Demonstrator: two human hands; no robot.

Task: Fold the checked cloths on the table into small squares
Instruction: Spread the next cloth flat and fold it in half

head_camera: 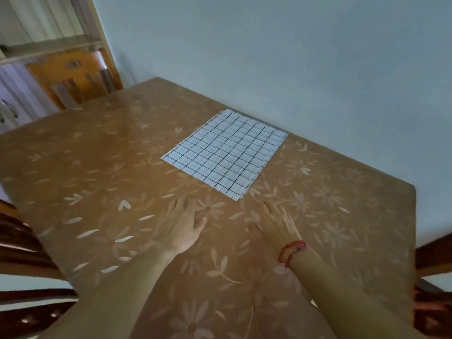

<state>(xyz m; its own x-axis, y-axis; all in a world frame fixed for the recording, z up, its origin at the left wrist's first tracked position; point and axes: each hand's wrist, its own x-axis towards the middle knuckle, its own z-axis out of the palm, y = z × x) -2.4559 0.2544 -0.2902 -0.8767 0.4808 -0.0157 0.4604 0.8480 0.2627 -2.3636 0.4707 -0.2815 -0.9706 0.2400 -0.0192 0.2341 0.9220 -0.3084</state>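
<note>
cloth (225, 151) on table (97, 167) (beyond hands (182, 225))

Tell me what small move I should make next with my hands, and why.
Probably reach both hands forward to the near edge of the checked cloth. It lies flat and unfolded, while the left hand and right hand are open on the table, short of it.

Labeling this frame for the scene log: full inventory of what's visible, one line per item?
checked cloth: 1, white with dark grid, flat and unfolded on the table's far side near the wall
table: 1, brown floral cover, fills the centre
chair: 1, orange wood, beyond the table's far-left corner
wall: 1, pale blue-grey, behind the table
left hand: 1, open, palm down on the table, short of the cloth
right hand: 1, open, palm down, red thread bracelet at the wrist
</note>
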